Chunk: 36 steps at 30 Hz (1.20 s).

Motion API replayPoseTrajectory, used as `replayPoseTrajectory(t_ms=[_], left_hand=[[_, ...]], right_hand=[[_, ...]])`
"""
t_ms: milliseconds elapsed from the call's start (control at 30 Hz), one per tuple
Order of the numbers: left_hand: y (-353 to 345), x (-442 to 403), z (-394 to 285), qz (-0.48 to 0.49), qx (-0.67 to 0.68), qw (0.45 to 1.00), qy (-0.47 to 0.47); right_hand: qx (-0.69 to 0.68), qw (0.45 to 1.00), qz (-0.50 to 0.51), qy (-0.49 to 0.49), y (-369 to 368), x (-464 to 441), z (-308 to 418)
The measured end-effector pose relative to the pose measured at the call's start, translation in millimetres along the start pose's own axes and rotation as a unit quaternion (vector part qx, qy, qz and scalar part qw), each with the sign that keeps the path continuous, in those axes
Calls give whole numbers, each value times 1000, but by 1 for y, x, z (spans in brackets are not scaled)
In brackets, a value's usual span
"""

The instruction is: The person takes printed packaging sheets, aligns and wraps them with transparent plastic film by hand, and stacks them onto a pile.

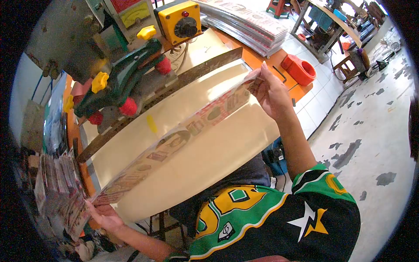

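Observation:
A long printed plastic sheet (174,142) stretches diagonally over a cream-coloured board (205,161), seen nearly edge-on. My left hand (106,217) pinches its lower left end, close to a stack of similar printed sheets (61,187). At the opposite end, my right hand (273,94) grips the sheet between thumb and fingers, near an orange-red tape dispenser (299,70). Beyond the sheet, a dark metal bar (174,89) runs along the board. Behind that bar stands a machine with dark green arms (120,78), red rollers and yellow knobs.
A yellow control box (180,22) with a black dial stands behind the board. Stacked printed sheets (248,22) lie at the back. A black hex key (279,74) rests on the orange tabletop (301,91). Another workbench (327,26) is farther right.

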<state>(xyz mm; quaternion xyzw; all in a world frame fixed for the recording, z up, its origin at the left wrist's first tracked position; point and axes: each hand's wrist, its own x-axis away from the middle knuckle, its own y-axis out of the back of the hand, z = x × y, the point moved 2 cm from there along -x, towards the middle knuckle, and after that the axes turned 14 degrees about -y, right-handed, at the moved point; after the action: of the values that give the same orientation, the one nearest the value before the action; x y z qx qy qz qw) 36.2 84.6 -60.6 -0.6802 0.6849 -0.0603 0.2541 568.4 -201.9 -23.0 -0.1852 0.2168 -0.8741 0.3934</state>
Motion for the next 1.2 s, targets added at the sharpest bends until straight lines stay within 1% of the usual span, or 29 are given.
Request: replayPoseTrajectory(t_ms=[33,100,133,200,267,367,433,500,600,700,733,800,833,867,900,967,1000,1067,1100,1133,1167,1200], left_hand=[[-1,0,0,1,0,1000,0],[-1,2,1,62,-13,998,25],[3,4,6,62,-14,998,26],[14,5,21,45,-92,995,-21],[17,9,27,47,-107,993,-7],[13,13,22,56,-125,990,21],[5,17,19,62,-128,989,34],[0,18,18,24,-151,988,10],[18,9,21,25,-174,984,27],[25,7,25,14,-151,988,12],[26,7,25,14,-151,988,12],[16,11,18,45,-156,987,-4],[21,10,19,41,-158,987,-4],[23,10,20,60,-149,987,-31],[25,13,20,53,-150,987,-35],[16,21,13,38,-152,987,-41],[-18,24,0,-7,-124,992,8],[-12,20,3,-6,-139,990,37],[-19,22,3,-3,-116,993,6],[-29,24,3,4,-93,995,-26],[-40,25,-3,42,-85,995,-30],[-50,26,-10,83,-75,993,-32]], right_hand=[[-9,1000,-10,-7,2,0,-2],[-19,999,-21,-15,0,2,-3],[-3,1000,-18,-16,-4,4,-2],[14,1000,-13,-18,-4,5,-5],[179,983,-9,42,3,4,-11],[212,976,-18,55,4,8,-8],[206,977,-16,54,0,12,-4],[201,978,-16,53,-5,17,1],[198,978,-6,63,-15,26,6],[199,978,11,59,-28,36,13],[189,981,6,52,-33,40,16],[179,983,3,43,-34,41,16],[188,980,2,59,-31,41,17],[197,978,2,73,-28,40,17],[196,978,12,68,-24,38,16],[242,964,-55,101,-12,30,18],[230,964,-74,109,-9,26,18],[234,961,-99,108,0,21,20],[251,956,-107,107,7,18,22],[237,959,-109,111,12,15,20],[223,961,-114,117,19,14,20],[208,967,-106,103,25,12,19]])
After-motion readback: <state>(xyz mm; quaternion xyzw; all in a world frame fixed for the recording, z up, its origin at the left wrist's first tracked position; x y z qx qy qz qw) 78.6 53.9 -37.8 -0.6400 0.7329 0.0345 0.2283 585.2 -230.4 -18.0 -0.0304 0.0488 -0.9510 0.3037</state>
